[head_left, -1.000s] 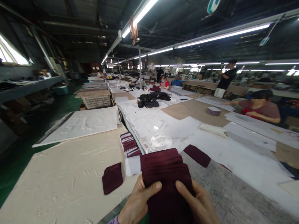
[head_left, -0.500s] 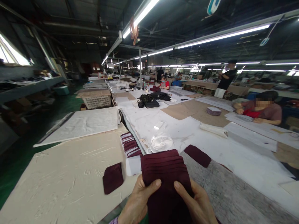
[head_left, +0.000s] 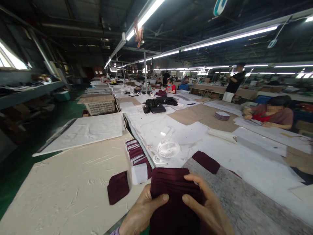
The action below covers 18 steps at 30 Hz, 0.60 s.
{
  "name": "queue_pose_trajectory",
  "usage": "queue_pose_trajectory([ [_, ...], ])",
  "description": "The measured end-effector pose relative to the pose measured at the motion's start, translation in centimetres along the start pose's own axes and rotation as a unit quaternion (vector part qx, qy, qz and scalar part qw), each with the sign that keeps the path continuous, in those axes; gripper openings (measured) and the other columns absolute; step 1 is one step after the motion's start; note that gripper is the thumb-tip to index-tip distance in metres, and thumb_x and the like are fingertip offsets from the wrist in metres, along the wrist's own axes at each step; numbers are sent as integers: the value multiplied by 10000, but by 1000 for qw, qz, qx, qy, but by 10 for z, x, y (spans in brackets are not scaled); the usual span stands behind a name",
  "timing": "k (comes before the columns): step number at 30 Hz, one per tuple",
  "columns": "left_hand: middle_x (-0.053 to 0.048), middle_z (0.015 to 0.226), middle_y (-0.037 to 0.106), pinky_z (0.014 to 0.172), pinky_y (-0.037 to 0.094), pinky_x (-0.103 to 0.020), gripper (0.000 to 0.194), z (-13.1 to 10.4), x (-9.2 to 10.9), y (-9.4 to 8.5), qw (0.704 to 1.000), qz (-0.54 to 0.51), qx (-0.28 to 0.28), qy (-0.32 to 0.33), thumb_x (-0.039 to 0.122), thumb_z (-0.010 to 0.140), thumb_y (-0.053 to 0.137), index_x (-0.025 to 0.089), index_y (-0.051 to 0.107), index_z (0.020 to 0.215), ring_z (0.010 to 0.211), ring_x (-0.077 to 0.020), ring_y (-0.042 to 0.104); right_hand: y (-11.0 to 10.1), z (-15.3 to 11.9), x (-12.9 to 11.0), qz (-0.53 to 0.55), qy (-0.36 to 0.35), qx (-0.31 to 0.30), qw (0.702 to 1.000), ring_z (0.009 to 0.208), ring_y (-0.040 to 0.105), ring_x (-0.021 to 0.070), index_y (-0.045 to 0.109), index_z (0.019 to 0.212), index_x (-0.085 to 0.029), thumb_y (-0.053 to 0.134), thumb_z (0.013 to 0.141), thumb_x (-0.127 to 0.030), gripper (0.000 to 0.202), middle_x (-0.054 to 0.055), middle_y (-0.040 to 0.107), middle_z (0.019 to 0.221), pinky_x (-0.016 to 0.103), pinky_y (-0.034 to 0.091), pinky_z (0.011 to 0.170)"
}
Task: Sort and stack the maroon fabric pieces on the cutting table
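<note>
The bottom of the dark red cloth stack (head_left: 174, 195) is getting cut off by the picture's lower edge, and so are both wrists. The left hand (head_left: 140, 213) and right hand (head_left: 207, 209) are holding the stack over the near edge of the table (head_left: 61, 182), fingers wrapped around it. A small dark red piece (head_left: 118, 187) is lying to the left. A white fan (head_left: 168, 148) is sitting just behind. Far people are looking blurry under long lights.

White desk fan (head_left: 168, 148) nr basket (head_left: 100, 107), black garments (head_left: 156, 105), seated co-worker (head_left: 274, 112).
</note>
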<state>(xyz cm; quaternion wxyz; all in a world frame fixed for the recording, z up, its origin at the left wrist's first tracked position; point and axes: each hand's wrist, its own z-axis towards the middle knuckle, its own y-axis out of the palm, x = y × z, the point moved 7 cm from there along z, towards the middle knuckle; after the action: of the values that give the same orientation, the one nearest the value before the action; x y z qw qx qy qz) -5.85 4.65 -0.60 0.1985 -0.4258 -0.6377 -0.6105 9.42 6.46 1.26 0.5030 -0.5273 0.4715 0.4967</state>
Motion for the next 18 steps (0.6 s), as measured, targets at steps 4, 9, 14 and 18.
queue_pose_trajectory([
  [4,-61,875,764,817,526,-341,215,3,0,-6,999,-5,45,14,181,736,707,199,733,949,868,-231,692,17,-6,7,122,73,-33,989,953,648,271,658,1039,-216,734,692,-422,411,65,710,1005,401,504,903],
  [9,-47,841,766,814,533,-331,212,6,-2,-7,995,-25,88,44,203,684,755,185,729,893,760,-192,696,19,-7,12,161,103,24,981,1000,636,297,690,1030,-196,753,689,-414,410,56,732,971,417,464,960],
  [14,-55,840,766,804,536,-313,196,8,-2,1,996,-39,63,46,218,675,763,173,732,863,756,-185,695,20,-4,14,206,111,20,972,1035,625,307,722,919,-174,747,704,-399,312,85,723,1038,440,444,974],
  [18,-57,835,765,793,540,-318,214,8,-2,3,996,-57,56,45,211,671,766,174,731,880,776,-199,699,20,-4,17,207,106,37,972,1065,609,313,700,1033,-183,756,691,-398,408,86,715,1064,451,422,995],
])
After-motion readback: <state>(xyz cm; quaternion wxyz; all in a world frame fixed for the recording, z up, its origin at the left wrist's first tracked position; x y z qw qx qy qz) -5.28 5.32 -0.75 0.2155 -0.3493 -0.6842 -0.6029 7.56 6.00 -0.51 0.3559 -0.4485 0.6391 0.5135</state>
